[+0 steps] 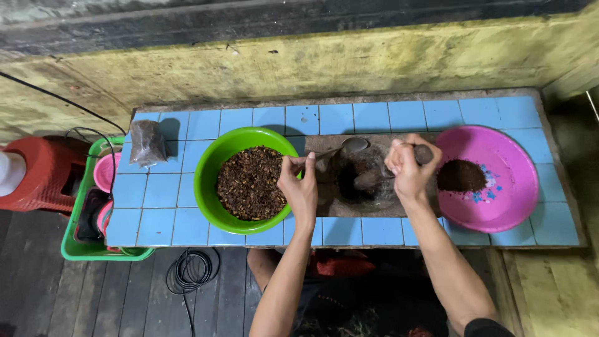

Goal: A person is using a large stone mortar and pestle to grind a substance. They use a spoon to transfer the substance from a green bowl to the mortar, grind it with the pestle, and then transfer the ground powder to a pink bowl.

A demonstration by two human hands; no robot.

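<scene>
At the centre of the frame, a person works at a dark stone mortar (pixel 362 181) set on a blue-tiled counter (pixel 162 200). The left hand (pixel 301 187) pinches the handle of a metal spoon (pixel 349 146), whose bowl hangs above the mortar's upper rim. The right hand (pixel 409 168) is clenched around a stone pestle (pixel 380 176), which slants down to the left into the mortar's dark hollow; its rounded top shows at the right of the fist.

The mortar is grey-black and rough, its inside too dark to tell what lies there. Just left of it stands a green bowl (pixel 209 165) heaped with coarse dark brown spice pieces (pixel 249 183); the left hand overlaps the bowl's right rim. Just to the right sits a pink basin (pixel 508 181) holding a small mound of fine dark brown powder (pixel 460 175).

In the upper left of the counter, a small clear plastic bag (pixel 147 142) of dark matter stands well apart from the hands. Beyond the counter's left edge, a green crate (pixel 78 243) holds pink dishes, beside a red basket (pixel 47 175). A coiled black cable (pixel 190 271) lies on the dark wooden floor below.
</scene>
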